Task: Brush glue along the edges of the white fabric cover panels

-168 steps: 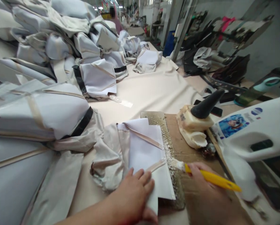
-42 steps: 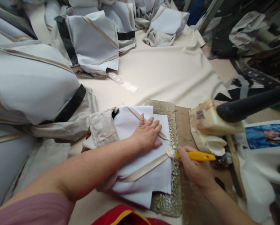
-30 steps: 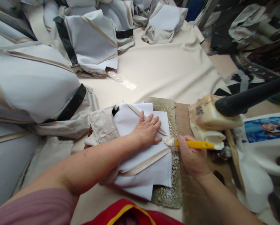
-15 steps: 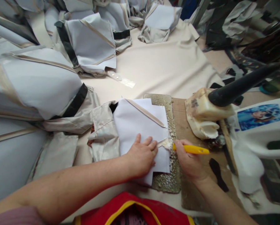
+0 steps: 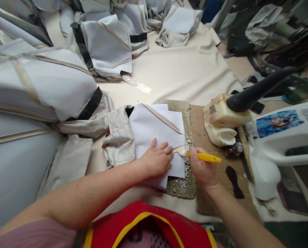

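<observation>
My left hand [image 5: 157, 160] lies flat with fingers spread on a white fabric piece [image 5: 154, 124] with beige tape strips and notched corners. Grey lining cloth [image 5: 121, 136] is bunched at the piece's left end. My right hand [image 5: 203, 168] grips a brush by its yellow handle [image 5: 206, 157]. The whitish, glue-coated bristles [image 5: 181, 151] touch the fabric over the lower tape strip, close to its right edge. Under the fabric lies a flat board [image 5: 181, 189] crusted with dried glue.
A cut plastic container [image 5: 218, 120] holding a black cone-shaped thing [image 5: 259, 89] stands on brown cardboard [image 5: 202, 120] at the right. Beyond it are a white jug [image 5: 293, 141] and a phone [image 5: 294, 191]. Stacked white and grey pieces [image 5: 35, 82] fill the left. Beige cloth [image 5: 184, 72] covers the table.
The view has shifted slightly, so most things sit a little differently in the frame. The brush stays on the fabric's right edge by the lower strip, and my left hand keeps pressing the piece.
</observation>
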A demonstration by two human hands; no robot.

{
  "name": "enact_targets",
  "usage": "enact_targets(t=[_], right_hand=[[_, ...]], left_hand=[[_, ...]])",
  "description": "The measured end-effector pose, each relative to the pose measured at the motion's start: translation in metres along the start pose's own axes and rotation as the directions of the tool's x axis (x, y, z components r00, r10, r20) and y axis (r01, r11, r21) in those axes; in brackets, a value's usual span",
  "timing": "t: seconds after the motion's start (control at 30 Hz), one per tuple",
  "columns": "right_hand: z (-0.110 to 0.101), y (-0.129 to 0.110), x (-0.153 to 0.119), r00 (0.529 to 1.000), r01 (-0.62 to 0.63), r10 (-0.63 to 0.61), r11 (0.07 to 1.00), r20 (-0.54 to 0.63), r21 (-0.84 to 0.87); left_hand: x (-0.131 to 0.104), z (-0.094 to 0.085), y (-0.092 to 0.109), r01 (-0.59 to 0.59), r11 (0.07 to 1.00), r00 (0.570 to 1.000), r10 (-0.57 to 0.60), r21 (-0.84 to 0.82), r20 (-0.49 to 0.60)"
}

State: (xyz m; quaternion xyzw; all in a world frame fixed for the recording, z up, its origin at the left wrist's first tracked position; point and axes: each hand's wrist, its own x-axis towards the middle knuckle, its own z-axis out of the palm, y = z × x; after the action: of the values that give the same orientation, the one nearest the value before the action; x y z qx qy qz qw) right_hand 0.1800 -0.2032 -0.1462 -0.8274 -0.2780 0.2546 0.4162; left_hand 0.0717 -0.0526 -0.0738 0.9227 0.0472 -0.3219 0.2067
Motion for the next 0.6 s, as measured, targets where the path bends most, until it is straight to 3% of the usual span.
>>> enact_targets(t=[0.1, 0.2, 0.3, 0.4, 0.5, 0.6], right_hand=[[-0.014, -0.004, -0.044, 0.992, 0.016, -0.017, 1.000, 0.125, 0.003], [-0.030, -0.010, -0.079, 0.984, -0.008, 0.010, 1.000, 0.177, -0.009], [-0.034, -0.013, -0.082, 0.992, -0.001, 0.003, 1.000, 0.126, -0.021], [-0.031, -0.014, -0.072, 0.994, 0.090, -0.088, 0.996, 0.072, -0.026], [-0.034, -0.016, -0.072, 0.975, 0.176, -0.171, 0.984, 0.139, -0.018], [-0.044, -0.018, -0.083, 0.979, 0.140, -0.136, 0.990, 0.153, -0.011]], left_hand=[[0.000, 0.001, 0.000, -0.007, 1.000, 1.000, 0.007, 0.012, -0.005], [-0.001, 0.001, 0.000, -0.009, 1.000, 1.000, 0.009, 0.014, -0.018], [-0.001, 0.001, 0.001, -0.003, 1.000, 1.000, 0.003, 0.014, -0.013], [-0.001, 0.000, 0.002, 0.007, 1.000, 1.000, -0.007, 0.023, -0.006], [-0.002, 0.000, 0.005, -0.006, 0.999, 0.999, 0.007, 0.050, -0.035], [-0.014, 0.004, 0.005, -0.045, 0.993, 0.992, 0.058, 0.109, -0.116]])
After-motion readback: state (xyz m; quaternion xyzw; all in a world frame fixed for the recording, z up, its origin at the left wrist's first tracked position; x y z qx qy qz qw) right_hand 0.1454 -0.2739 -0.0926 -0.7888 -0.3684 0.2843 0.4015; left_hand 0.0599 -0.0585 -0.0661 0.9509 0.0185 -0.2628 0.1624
